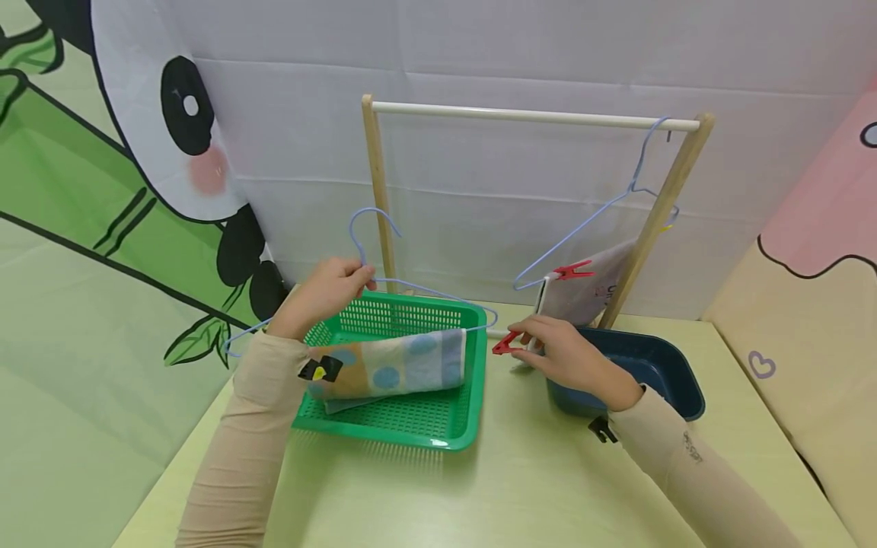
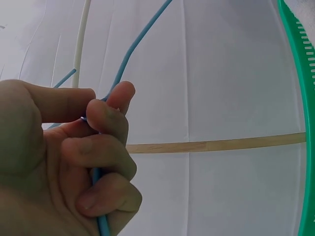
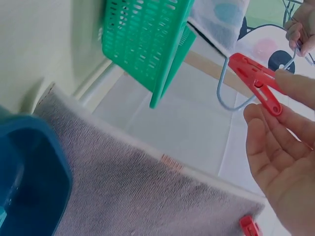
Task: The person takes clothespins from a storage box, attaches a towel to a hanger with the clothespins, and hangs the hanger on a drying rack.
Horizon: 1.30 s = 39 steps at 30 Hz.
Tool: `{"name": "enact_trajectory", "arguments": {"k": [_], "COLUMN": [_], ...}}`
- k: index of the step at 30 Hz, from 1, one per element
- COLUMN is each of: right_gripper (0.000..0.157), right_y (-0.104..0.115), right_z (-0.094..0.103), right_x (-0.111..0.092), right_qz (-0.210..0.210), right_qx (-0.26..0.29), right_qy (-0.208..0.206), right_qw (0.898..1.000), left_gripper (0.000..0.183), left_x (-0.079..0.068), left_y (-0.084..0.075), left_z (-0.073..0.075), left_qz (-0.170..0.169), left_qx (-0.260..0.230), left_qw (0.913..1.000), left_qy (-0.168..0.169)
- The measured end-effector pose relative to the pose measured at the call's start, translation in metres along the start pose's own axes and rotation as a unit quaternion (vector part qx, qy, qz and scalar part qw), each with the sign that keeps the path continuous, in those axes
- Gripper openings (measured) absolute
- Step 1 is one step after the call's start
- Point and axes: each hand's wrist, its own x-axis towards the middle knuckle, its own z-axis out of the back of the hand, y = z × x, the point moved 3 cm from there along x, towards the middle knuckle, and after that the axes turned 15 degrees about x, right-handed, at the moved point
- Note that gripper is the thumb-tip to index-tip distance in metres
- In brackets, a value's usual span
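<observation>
My left hand [image 1: 317, 295] pinches a blue clothes hanger [image 2: 140, 38] at its neck, below the hook. A polka-dotted towel [image 1: 419, 364] lies folded over the hanger's lower bar, above the green basket [image 1: 390, 435]. My right hand [image 1: 565, 352] pinches a red clothespin [image 3: 253, 78] between thumb and fingers. In the right wrist view the clothespin's tip overlaps the towel's corner, beside the hanger's bent end. The left end of the hanger passes behind my left wrist.
A drying rack [image 1: 514, 115] with wooden legs stands at the back. From its right side hangs a second hanger [image 1: 582, 224] bearing a greyish towel [image 3: 133, 172] with a red clothespin [image 1: 574, 270]. A dark blue basin [image 1: 674, 373] sits at the right, below that towel.
</observation>
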Motion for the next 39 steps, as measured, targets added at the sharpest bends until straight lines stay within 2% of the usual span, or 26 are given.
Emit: {"name": "enact_trajectory", "arguments": {"k": [8, 14, 20, 25, 31, 39], "right_gripper": [0.034, 0.029, 0.027, 0.027, 0.025, 0.020], "right_y": [0.011, 0.020, 0.028, 0.030, 0.032, 0.034], "right_z": [-0.009, -0.019, -0.025, -0.029, -0.031, -0.032], "right_x": [0.014, 0.025, 0.032, 0.035, 0.039, 0.044], "right_qz": [0.013, 0.044, 0.077, 0.081, 0.091, 0.096], "right_qx": [-0.013, -0.034, -0.063, -0.084, -0.083, -0.066], "right_qy": [-0.009, -0.002, -0.015, -0.017, -0.028, -0.026], "right_qw": [1.000, 0.998, 0.995, 0.993, 0.992, 0.993], "left_gripper": [0.041, 0.038, 0.039, 0.039, 0.040, 0.039], "left_x": [-0.001, -0.002, -0.002, -0.002, -0.003, -0.005], "left_y": [-0.001, 0.000, 0.000, -0.001, -0.005, -0.009], "left_z": [0.001, 0.001, 0.001, 0.000, 0.000, 0.002], "left_qz": [0.009, 0.010, 0.017, 0.028, 0.037, 0.040], "left_qx": [0.017, 0.036, 0.022, 0.017, 0.022, 0.011], "left_qw": [0.9998, 0.9991, 0.9995, 0.9993, 0.9986, 0.9988], "left_qy": [-0.009, -0.021, -0.015, -0.016, -0.029, -0.027]}}
